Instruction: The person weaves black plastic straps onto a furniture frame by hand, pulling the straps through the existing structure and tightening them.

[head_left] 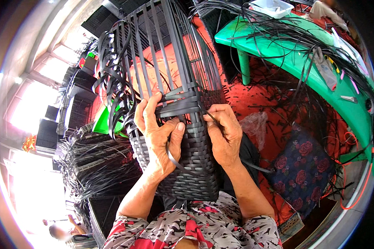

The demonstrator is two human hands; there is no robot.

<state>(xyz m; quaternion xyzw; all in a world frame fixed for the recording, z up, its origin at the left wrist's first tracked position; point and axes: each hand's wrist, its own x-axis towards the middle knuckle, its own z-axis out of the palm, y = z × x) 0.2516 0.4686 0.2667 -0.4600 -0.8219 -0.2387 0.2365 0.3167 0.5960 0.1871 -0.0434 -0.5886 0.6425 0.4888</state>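
Observation:
A tall black basket (187, 153) of flat plastic strips stands upright in front of me. Its lower part is tightly woven, while long upright strips (151, 50) rise bare above. My left hand (162, 139) lies against the woven edge, two fingers raised on the strips, thumb and forefinger closed on a black strip. That strip (176, 162) loops out beneath the thumb and across the basket's face. At the right corner my right hand (224, 135) pinches a narrow black strip between thumb and fingers. Its fingertips touch the basket's corner, and their exact grip is partly hidden.
Curled strips (114, 79) hang on the basket's left. A green table (274, 56) at right bears loose strips, a grey glove (326, 72) and a pale basin (272, 7). Strip bundles (99, 166) stand left; floral cloth (299, 170) lies right. Other people are at the edges.

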